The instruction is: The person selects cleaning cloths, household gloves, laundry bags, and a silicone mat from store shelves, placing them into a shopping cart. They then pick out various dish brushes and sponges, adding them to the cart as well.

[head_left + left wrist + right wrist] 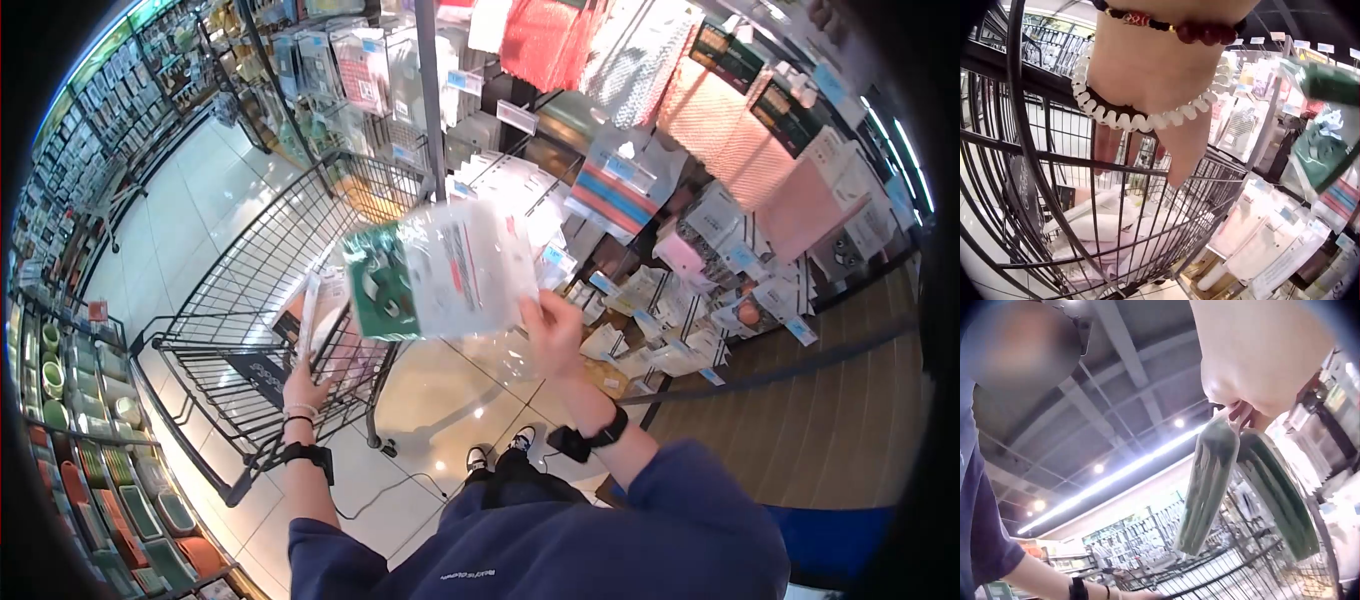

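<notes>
My right hand [552, 330] grips the lower right corner of a flat plastic-wrapped pack [465, 270], white with a green end and printed text. In the right wrist view the held pack [1210, 481] hangs from the fingertips as two long greenish parts in clear film. At the rim of a black wire shopping cart [235, 290] rests my left hand [305, 388]. The left wrist view has this hand [1147, 119] above the wires, fingers pointing down and nothing between them. White and pinkish packages [1116, 231] lie in the cart below.
Ahead and to the right, a display rack carries hanging packs, including red mesh cloths [550, 45] and a striped cloth pack [620, 180]. Shelves of green and orange containers [120, 500] line the left. A tiled floor [180, 190] runs behind the cart.
</notes>
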A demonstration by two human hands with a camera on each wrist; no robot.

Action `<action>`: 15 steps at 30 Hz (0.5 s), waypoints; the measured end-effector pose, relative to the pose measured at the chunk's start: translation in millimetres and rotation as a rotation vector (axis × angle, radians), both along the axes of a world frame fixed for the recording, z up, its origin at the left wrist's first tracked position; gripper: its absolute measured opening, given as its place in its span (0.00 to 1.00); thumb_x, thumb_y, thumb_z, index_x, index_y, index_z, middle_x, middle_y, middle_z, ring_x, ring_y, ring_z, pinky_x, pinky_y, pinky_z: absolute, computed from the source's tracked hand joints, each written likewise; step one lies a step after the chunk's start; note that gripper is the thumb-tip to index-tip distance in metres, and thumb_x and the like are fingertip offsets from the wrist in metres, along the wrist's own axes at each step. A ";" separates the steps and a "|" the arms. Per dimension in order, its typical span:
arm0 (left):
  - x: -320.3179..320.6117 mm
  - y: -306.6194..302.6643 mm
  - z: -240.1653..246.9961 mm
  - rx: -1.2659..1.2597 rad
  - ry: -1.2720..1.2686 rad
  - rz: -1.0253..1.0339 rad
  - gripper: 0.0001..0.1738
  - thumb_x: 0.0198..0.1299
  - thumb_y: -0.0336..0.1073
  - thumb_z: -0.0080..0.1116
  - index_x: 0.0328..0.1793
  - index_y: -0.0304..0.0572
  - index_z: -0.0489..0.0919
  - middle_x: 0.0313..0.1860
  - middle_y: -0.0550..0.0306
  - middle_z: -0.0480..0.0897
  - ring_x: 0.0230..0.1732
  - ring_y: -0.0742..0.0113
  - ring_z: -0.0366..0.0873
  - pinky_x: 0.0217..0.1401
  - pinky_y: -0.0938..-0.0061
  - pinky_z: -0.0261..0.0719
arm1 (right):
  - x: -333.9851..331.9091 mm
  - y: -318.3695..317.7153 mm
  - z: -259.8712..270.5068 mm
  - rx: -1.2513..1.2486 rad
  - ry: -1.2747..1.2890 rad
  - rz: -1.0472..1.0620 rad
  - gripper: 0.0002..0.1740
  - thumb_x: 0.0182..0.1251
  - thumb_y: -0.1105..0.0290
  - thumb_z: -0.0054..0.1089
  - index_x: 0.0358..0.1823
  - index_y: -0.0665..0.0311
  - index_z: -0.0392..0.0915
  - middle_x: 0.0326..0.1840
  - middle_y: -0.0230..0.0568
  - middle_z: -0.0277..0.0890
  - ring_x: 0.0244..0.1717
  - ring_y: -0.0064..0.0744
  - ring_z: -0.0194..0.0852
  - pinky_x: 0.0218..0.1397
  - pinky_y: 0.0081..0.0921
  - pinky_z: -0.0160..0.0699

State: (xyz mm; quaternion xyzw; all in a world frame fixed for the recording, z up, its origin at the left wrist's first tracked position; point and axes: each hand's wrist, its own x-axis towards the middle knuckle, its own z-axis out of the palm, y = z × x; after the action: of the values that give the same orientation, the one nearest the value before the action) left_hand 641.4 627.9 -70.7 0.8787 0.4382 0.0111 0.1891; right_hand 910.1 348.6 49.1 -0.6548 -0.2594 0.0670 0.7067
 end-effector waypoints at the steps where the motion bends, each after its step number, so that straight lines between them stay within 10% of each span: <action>1: -0.7 -3.0 0.6 0.037 0.073 0.036 0.32 0.44 0.46 0.61 0.56 0.46 0.67 0.41 0.45 0.78 0.43 0.49 0.75 0.44 0.60 0.73 | -2.1 16.9 19.7 0.034 0.016 0.017 0.10 0.59 0.72 0.53 0.27 0.73 0.75 0.17 0.25 0.64 0.20 0.13 0.52 0.20 0.18 0.51; 5: 7.0 -13.1 2.4 0.036 0.131 0.108 0.23 0.41 0.49 0.59 0.42 0.44 0.76 0.34 0.46 0.80 0.39 0.50 0.77 0.40 0.62 0.75 | -17.9 113.3 43.4 0.166 -0.052 0.054 0.13 0.59 0.68 0.55 0.23 0.72 0.73 0.13 0.24 0.57 0.19 0.13 0.48 0.19 0.19 0.48; 10: 4.6 -25.5 10.3 0.060 0.082 0.104 0.28 0.41 0.50 0.59 0.47 0.42 0.74 0.35 0.46 0.80 0.40 0.50 0.77 0.42 0.62 0.75 | -35.1 193.5 -12.6 0.295 -0.081 0.427 0.18 0.55 0.65 0.57 0.43 0.71 0.73 0.37 0.41 0.74 0.39 0.26 0.71 0.41 0.22 0.70; 15: 8.3 -28.3 20.1 0.095 0.103 0.089 0.27 0.41 0.50 0.57 0.47 0.45 0.73 0.33 0.47 0.80 0.38 0.49 0.77 0.40 0.61 0.75 | -5.6 108.9 -58.5 -0.344 -0.391 0.419 0.31 0.50 0.62 0.63 0.55 0.65 0.65 0.51 0.49 0.67 0.55 0.41 0.64 0.59 0.30 0.61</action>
State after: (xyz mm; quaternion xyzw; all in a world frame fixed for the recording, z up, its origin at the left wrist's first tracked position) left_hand 649.7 599.7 -50.6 0.8658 0.4848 -0.0048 0.1236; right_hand 904.5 457.6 -9.4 -0.6973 -0.5042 0.1267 0.4935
